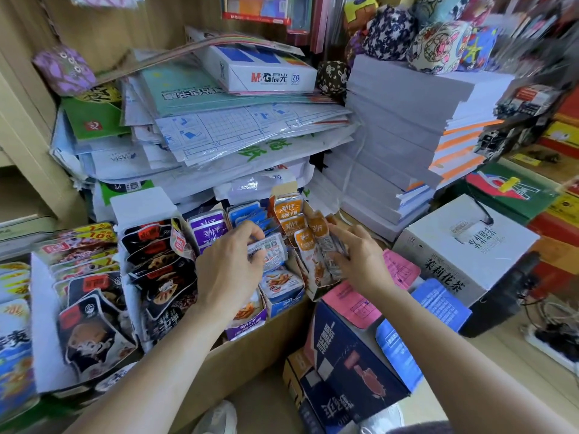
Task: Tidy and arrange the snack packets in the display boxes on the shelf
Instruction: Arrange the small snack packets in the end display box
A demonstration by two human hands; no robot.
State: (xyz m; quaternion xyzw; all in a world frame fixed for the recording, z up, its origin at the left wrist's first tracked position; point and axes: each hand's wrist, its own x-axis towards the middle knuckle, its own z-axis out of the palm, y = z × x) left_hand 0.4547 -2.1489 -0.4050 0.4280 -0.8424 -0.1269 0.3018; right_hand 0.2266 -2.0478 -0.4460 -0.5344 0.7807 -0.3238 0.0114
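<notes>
Reaching forward, both hands (230, 267) (360, 261) grip snack packets (268, 251).

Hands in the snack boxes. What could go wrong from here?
1. The orange box leans outward on the carton; the right hand gripping orange packets could tip it.
2. The left hand grips a packet by the purple box and blue box; misfiling is possible.

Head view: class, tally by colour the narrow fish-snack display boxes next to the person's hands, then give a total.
Purple display box: 1
Blue display box: 1
Orange display box: 1
Total: 3
</notes>
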